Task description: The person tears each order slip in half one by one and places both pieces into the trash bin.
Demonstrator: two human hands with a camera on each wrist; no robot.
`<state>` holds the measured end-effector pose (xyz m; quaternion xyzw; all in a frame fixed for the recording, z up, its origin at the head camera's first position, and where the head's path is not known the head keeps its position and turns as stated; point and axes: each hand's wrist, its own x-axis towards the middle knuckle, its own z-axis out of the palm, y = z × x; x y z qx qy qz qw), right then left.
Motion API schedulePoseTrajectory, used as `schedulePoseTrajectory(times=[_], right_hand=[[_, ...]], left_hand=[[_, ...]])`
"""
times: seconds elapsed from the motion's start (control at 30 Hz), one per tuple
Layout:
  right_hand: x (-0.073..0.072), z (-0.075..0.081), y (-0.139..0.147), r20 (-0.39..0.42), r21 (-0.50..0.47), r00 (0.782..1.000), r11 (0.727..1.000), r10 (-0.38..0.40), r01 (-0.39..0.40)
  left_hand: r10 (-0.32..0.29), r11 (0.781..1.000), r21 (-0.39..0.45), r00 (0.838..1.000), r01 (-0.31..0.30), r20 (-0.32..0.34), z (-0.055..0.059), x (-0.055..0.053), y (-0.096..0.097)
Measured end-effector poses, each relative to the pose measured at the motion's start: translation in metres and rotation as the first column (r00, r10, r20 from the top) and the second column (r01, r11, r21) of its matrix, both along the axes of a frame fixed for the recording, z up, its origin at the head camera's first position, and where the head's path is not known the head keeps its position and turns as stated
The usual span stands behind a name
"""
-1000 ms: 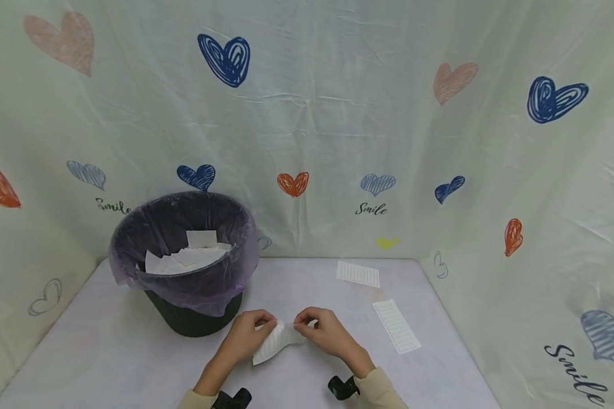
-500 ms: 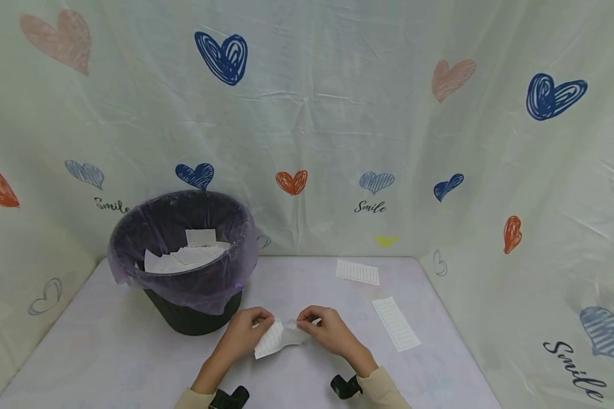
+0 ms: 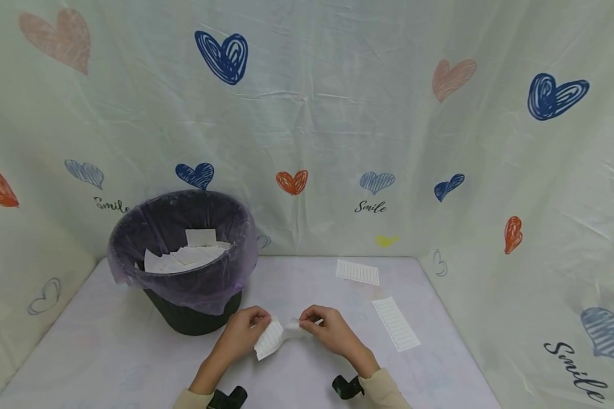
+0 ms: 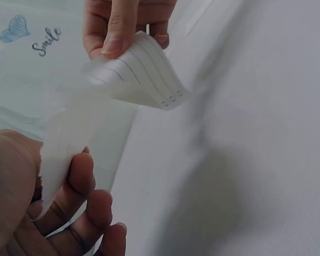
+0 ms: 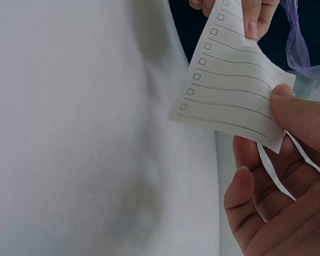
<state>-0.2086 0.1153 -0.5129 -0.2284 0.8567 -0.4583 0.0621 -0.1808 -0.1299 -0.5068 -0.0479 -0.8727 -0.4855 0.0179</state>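
Note:
Between my two hands is a white lined checklist sheet (image 3: 270, 339) with a column of small checkboxes, bent and held off the table. My left hand (image 3: 244, 330) pinches its left end between thumb and fingers; a ragged edge shows beside that palm in the left wrist view. My right hand (image 3: 330, 329) pinches the other end, its thumb lying over the printed lines of the paper (image 5: 229, 80) in the right wrist view. White paper edges also show among the right fingers; whether they belong to the same sheet I cannot tell.
A dark bin (image 3: 191, 319) with a purple liner bag (image 3: 204, 295) stands left of the hands, holding white paper pieces (image 3: 184, 261). Two lined sheets lie on the table: one sheet (image 3: 358, 272) near the back edge, another sheet (image 3: 396, 324) to the right. A heart-printed curtain (image 3: 327, 130) surrounds the table.
My hands have drawn slightly apart, the left going left and the right going right. The sheet between them has shifted and bends differently in the middle.

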Motion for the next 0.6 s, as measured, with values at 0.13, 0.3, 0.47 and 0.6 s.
schedulePoseTrajectory(times=[0.13,0.3,0.47,0.6], right_hand=[[0.0000,-0.0003,0.0023,0.003,-0.008,1.000,1.000,-0.007,0.007],[0.0020,-0.0008,0.0028,0.031,-0.027,0.999,1.000,-0.007,0.008],[0.0033,-0.0021,0.0036,0.020,-0.030,1.000,1.000,-0.006,0.007],[0.0025,-0.0028,0.0058,0.008,-0.035,1.000,0.999,-0.009,0.009]], left_hand=[[0.000,1.000,0.009,1.000,0.000,-0.005,0.0003,0.0006,-0.0017],[0.020,1.000,0.010,1.000,-0.020,0.009,0.0005,0.0034,-0.0054],[0.026,1.000,0.014,1.000,-0.026,0.015,0.0007,0.0052,-0.0085],[0.029,1.000,0.011,0.999,-0.029,0.017,0.0006,0.0047,-0.0097]])
